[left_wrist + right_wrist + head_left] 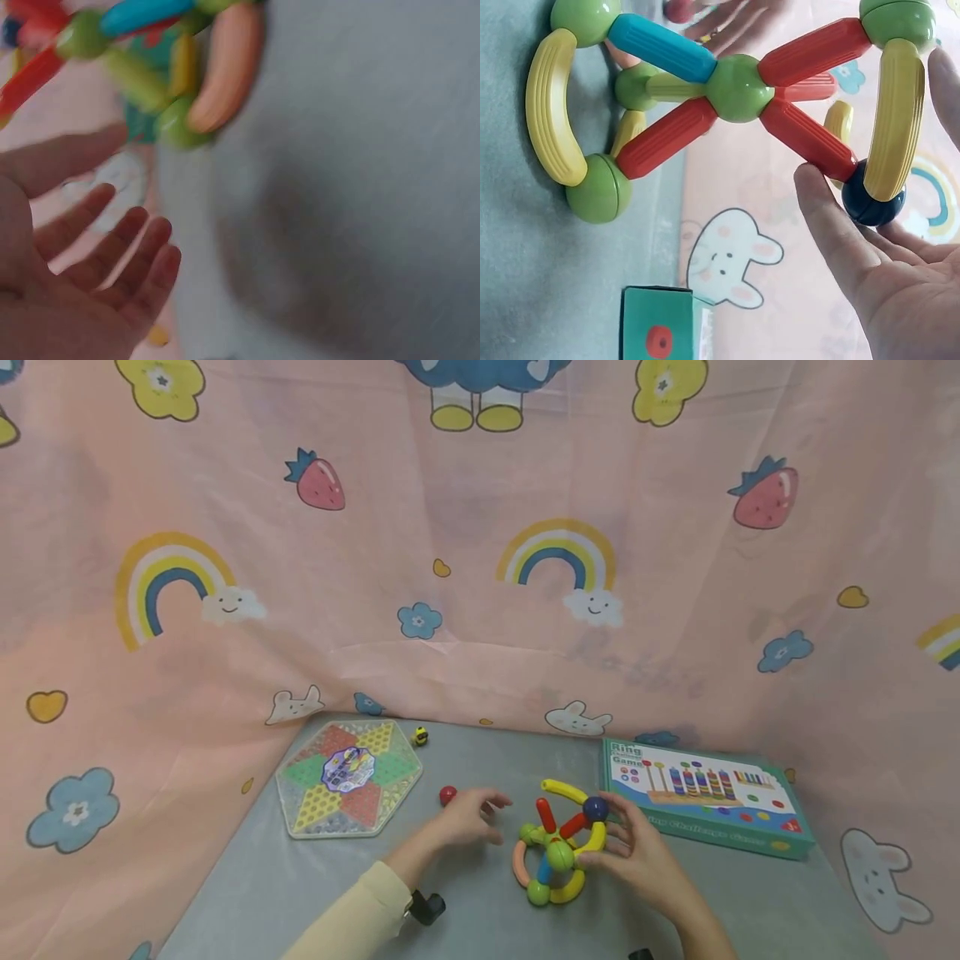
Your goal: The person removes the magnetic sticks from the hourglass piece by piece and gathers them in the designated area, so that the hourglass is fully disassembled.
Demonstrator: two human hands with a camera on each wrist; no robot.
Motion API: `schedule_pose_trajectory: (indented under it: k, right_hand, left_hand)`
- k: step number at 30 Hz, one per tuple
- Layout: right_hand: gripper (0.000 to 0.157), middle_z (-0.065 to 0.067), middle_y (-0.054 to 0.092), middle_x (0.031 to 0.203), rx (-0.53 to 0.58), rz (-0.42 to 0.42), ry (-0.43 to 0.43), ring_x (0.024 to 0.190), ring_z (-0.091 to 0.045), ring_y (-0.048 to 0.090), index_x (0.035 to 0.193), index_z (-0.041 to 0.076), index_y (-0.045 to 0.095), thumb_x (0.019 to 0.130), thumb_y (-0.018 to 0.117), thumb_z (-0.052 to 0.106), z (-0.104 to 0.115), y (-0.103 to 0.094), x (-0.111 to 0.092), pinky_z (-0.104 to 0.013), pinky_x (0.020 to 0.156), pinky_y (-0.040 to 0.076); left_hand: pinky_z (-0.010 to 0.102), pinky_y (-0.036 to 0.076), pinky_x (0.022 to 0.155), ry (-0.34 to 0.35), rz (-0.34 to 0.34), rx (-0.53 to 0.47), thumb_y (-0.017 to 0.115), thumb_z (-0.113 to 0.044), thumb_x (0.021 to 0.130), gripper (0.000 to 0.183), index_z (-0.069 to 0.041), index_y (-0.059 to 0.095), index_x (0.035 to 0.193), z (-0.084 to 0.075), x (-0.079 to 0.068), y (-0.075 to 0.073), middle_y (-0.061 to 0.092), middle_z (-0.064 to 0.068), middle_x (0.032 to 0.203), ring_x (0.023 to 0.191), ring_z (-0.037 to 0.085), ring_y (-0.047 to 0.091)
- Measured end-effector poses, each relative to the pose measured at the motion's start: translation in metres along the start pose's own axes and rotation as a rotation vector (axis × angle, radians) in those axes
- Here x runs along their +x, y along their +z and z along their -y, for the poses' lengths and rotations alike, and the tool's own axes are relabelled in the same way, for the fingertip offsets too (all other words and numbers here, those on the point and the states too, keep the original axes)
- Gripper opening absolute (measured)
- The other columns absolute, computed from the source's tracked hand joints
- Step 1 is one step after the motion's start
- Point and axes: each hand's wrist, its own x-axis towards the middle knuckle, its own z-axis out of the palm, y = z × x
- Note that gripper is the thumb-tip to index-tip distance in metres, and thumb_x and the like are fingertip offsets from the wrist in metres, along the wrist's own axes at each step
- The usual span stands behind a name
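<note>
A magnetic ball-and-stick model (559, 853) stands on the grey table, built of green balls, a dark blue ball (873, 193), red and blue straight sticks and curved yellow and salmon sticks (229, 67). My right hand (637, 856) holds it at its right side, thumb against a red stick (810, 140) and fingers around the dark blue ball. To the left of the model, my left hand (467, 818) is apart from it, fingers spread and slightly bent, with nothing in them. A red ball (447, 794) lies just behind the left hand.
A hexagonal Chinese checkers board (349, 779) lies at the left. Behind it to the right sits a small yellow-and-black figure (421, 737). A green Ring Challenge Game box (705, 797) occupies the right rear. A pink printed cloth (480, 677) hangs along the back edge.
</note>
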Motion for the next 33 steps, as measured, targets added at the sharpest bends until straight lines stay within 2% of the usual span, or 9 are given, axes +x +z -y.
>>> schedule_pose_trajectory:
  k: [2,6,9,13,18,23,27,30,33]
  right_hand:
    - [0.095,-0.025,0.031,0.16,0.031,0.003,0.003,0.136,-0.045,0.049,0.156,0.011,0.029,0.081,0.086,0.024,-0.001,0.001,0.0,-0.036,0.097,0.055]
    - [0.093,-0.025,0.029,0.161,0.045,0.016,0.009,0.137,-0.047,0.047,0.158,0.018,0.031,0.082,0.085,0.025,-0.001,0.0,-0.001,-0.034,0.096,0.055]
    - [0.09,-0.023,0.027,0.162,0.028,0.016,0.01,0.135,-0.045,0.05,0.158,0.024,0.031,0.084,0.083,0.026,0.0,0.001,-0.002,-0.034,0.095,0.056]
    - [0.088,-0.022,0.025,0.163,-0.006,0.005,0.018,0.127,-0.041,0.058,0.158,0.029,0.032,0.085,0.082,0.028,-0.001,0.001,-0.003,-0.034,0.091,0.058]
    - [0.09,-0.023,0.034,0.157,0.002,-0.003,0.016,0.124,-0.038,0.06,0.158,0.024,0.031,0.085,0.082,0.028,-0.002,-0.001,-0.002,-0.032,0.089,0.059]
    - [0.086,-0.022,0.042,0.152,0.023,-0.025,0.04,0.127,-0.038,0.058,0.154,0.015,0.033,0.085,0.082,0.032,0.0,0.0,0.002,-0.036,0.092,0.058]
    - [0.08,-0.022,0.042,0.154,-0.002,-0.025,0.068,0.131,-0.042,0.055,0.154,0.017,0.036,0.089,0.077,0.038,0.002,0.001,0.004,-0.044,0.095,0.056]
    - [0.075,-0.022,0.042,0.155,-0.023,-0.024,0.058,0.134,-0.045,0.051,0.154,0.018,0.037,0.092,0.073,0.041,0.003,0.002,0.005,-0.049,0.098,0.054]
    - [0.073,-0.023,0.041,0.155,-0.025,-0.023,0.044,0.136,-0.047,0.048,0.154,0.017,0.037,0.094,0.071,0.041,0.005,0.003,0.006,-0.051,0.099,0.053]
  left_hand:
    - [0.045,0.05,0.102,0.021,0.079,0.027,0.086,-0.011,0.076,0.067,-0.015,0.061,0.137,0.001,0.001,0.014,0.061,0.004,0.137,0.123,0.025,0.057]
    - [0.045,0.043,0.111,0.056,0.156,0.075,0.091,-0.02,0.073,0.084,-0.023,0.052,0.146,0.006,0.007,0.035,0.052,-0.002,0.147,0.135,0.021,0.049]
    - [0.045,0.039,0.115,0.089,0.184,0.086,0.093,-0.022,0.07,0.088,-0.026,0.051,0.148,0.009,0.013,0.04,0.049,-0.004,0.15,0.139,0.019,0.045]
    - [0.043,0.039,0.115,0.099,0.209,0.11,0.092,-0.022,0.071,0.081,-0.026,0.055,0.144,0.008,0.014,0.042,0.051,-0.006,0.148,0.138,0.018,0.045]
    - [0.039,0.042,0.112,0.09,0.192,0.142,0.093,-0.029,0.07,0.079,-0.024,0.058,0.14,0.004,0.01,0.046,0.053,-0.007,0.143,0.132,0.015,0.049]
    - [0.037,0.045,0.108,0.078,0.127,0.162,0.094,-0.036,0.069,0.081,-0.02,0.058,0.14,0.005,0.003,0.053,0.054,-0.004,0.137,0.125,0.015,0.052]
    - [0.032,0.049,0.096,0.041,0.079,0.17,0.093,-0.044,0.067,0.082,-0.021,0.06,0.137,0.003,-0.006,0.062,0.055,-0.005,0.125,0.111,0.011,0.053]
    - [0.028,0.049,0.086,0.017,0.057,0.176,0.093,-0.049,0.065,0.083,-0.022,0.06,0.136,0.0,-0.01,0.069,0.052,-0.007,0.117,0.1,0.008,0.051]
    - [0.027,0.049,0.082,-0.014,0.047,0.173,0.092,-0.052,0.064,0.084,-0.022,0.06,0.135,-0.003,-0.013,0.075,0.049,-0.007,0.111,0.094,0.008,0.05]
